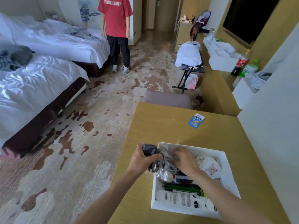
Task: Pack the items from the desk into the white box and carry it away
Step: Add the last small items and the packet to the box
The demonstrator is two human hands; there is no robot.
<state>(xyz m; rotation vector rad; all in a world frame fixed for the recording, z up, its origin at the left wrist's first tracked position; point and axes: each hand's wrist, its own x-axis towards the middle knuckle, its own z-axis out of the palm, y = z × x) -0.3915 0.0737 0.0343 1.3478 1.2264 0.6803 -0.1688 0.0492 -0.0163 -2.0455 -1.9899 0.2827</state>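
The white box (227, 160) sits on the wooden desk (161, 126) close to me. It holds a white bottle with black print (184, 200), a green and black item (181, 187), a pale cloth pouch (210, 167) and other small things. My left hand (142, 159) grips a black object (149, 151) in a clear plastic bag, with cables, over the box's near-left corner. My right hand (184, 160) is closed on the bag's grey cables (171, 167) just inside the box. A blue snack packet (196, 120) lies alone on the desk farther away.
A person in a red shirt (115, 18) stands on the patterned carpet between the beds (48, 65) and the desk. A padded stool (168, 99) stands at the desk's far edge. Drink bottles (242, 62) and another white box (221, 62) are on the counter at right.
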